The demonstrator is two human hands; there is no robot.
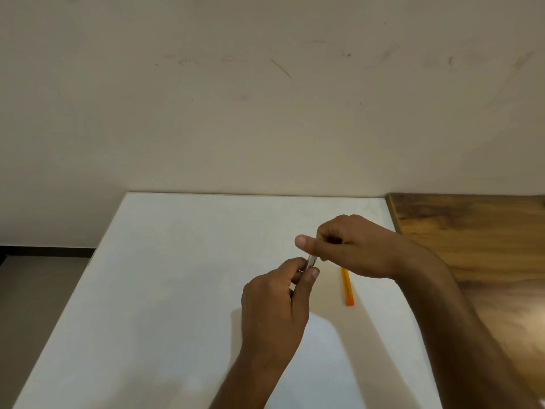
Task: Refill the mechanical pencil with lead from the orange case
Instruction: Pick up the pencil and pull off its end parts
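Behind everything stands a pale cream wall (265, 98), scuffed with faint dark marks, and at its foot on the far left a dark skirting strip (44, 250) runs above a grey floor (35, 305). Next comes the white counter (162, 276), pushed against the wall and filling the middle of the view.

Over the counter's centre the left hand (274, 317) reaches up from the bottom edge, its fingers curled closed around the mechanical pencil (311, 261) — only a short silvery length of the barrel shows between thumb and forefinger, the rest being hidden inside the grip. Just above and to the right, the right hand (354, 246) meets that exposed end of the pencil. Its thumb sticks out to the left and its other fingers are folded in tight; they seem to pinch something small, but what it is, or whether it is a part of the pencil, cannot be told.

Below the right hand the orange case (347, 287) lies flat on the counter, long and slim, its far end hidden under the hand and its near end pointing toward the viewer. Neither hand touches it. The right forearm crosses down to the lower right corner, and beyond the counter's right edge sits a dark wooden surface (486, 246) with a glossy grain.
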